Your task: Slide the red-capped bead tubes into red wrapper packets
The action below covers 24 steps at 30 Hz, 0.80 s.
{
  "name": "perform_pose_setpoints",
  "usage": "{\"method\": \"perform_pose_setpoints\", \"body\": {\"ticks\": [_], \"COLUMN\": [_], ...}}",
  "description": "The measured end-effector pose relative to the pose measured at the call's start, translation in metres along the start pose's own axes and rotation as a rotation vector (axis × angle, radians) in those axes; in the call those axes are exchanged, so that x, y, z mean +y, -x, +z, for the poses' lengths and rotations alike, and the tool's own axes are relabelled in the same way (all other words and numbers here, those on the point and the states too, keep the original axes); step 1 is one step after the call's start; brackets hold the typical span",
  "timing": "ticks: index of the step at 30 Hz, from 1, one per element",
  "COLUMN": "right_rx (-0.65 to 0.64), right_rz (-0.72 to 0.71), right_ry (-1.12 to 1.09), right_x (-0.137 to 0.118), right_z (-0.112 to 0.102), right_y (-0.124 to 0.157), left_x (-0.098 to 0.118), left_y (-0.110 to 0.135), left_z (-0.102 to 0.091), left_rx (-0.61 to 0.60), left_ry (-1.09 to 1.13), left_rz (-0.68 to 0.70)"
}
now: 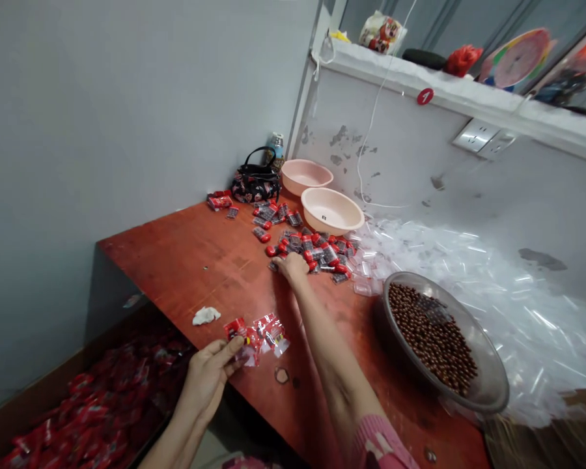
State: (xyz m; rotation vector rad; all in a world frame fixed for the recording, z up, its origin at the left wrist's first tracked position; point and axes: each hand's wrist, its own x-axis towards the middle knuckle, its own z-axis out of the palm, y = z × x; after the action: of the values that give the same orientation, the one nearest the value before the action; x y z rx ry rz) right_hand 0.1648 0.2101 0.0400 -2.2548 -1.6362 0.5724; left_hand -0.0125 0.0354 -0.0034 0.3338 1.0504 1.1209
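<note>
My left hand point(209, 371) is at the near edge of the red-brown table point(190, 260), fingers closed on a bunch of small clear packets with red contents point(258, 332). My right hand point(292, 266) reaches far forward with its arm stretched out. Its fingers curl down onto the near edge of a scattered pile of red-filled packets point(312, 251); whether it grips one is hidden.
A glass bowl of small brown beads point(434, 339) stands at the right, beside a heap of clear empty bags point(493, 293). Two pink basins point(332, 210) and a black bag point(255, 182) sit at the back. A box of red packets point(88, 410) lies below left. A crumpled white scrap point(206, 315) is nearby.
</note>
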Motion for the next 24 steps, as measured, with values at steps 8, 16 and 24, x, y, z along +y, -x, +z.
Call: {"method": "perform_pose_setpoints", "body": {"ticks": [8,16,24], "right_rx": [0.067,0.140,0.004], "right_rz": [-0.151,-0.179,-0.067], "right_ry": [-0.215,-0.018,0.228], "right_x": [0.039,0.060,0.018], "right_z": [0.021,0.023,0.018], "right_y": [0.068,0.121,0.118], "left_x": [0.006,0.002,0.001], "left_y": [-0.010,-0.012,-0.006], "left_z": [0.014,0.012,0.010], "left_rx": [0.096,0.104,0.148], "left_ry": [0.395,0.451,0.437], "left_rz": [-0.075,-0.011,0.026]}}
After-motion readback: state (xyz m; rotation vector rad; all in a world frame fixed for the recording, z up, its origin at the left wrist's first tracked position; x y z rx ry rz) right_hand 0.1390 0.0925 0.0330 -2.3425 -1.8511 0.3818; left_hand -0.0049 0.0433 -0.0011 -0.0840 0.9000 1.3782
